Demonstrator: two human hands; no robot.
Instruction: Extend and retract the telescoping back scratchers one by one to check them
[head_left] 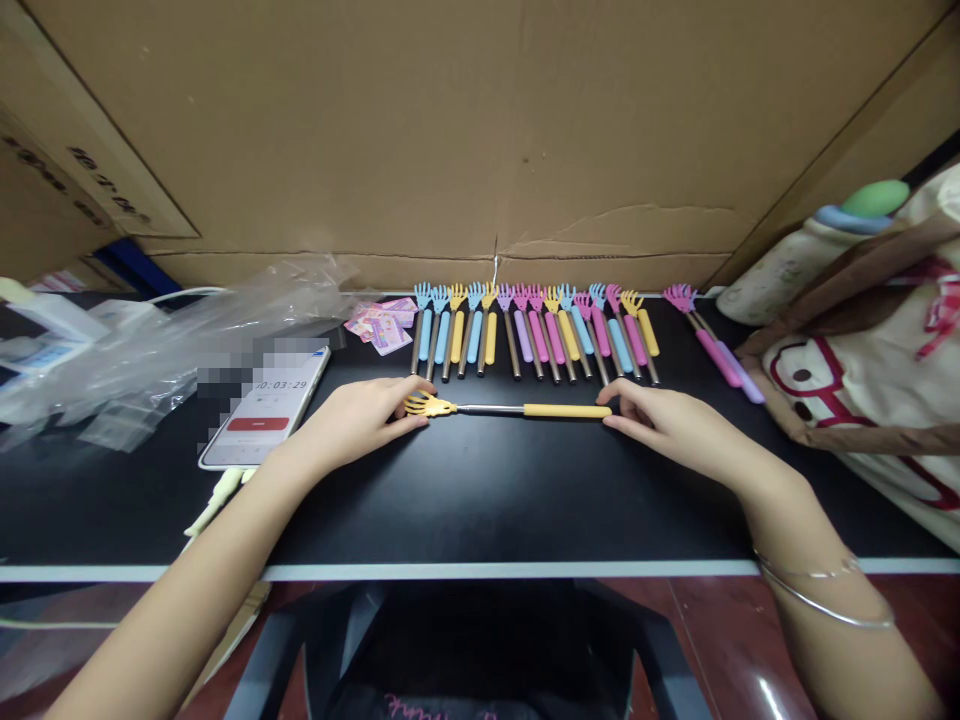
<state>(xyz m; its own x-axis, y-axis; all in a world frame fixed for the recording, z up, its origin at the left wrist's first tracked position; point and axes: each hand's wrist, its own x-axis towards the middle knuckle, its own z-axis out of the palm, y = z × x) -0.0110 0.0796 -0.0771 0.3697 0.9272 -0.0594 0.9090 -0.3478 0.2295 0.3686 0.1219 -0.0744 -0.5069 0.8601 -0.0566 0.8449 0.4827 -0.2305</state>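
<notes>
At mid-frame we hold the yellow back scratcher drawn out flat on the counter, left hand fingers pinching its claw, right hand fingers pinching its handle, while the row of back scratchers above seems already lined up.

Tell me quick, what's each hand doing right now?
Left hand: pinching the yellow back scratcher by its claw.
Right hand: pinching its handle end.

The phone, lying toward the table's left end, shows a timer whose legible digits read 03:29. Black print on the cardboard box beyond the left edge cannot be read.
</notes>
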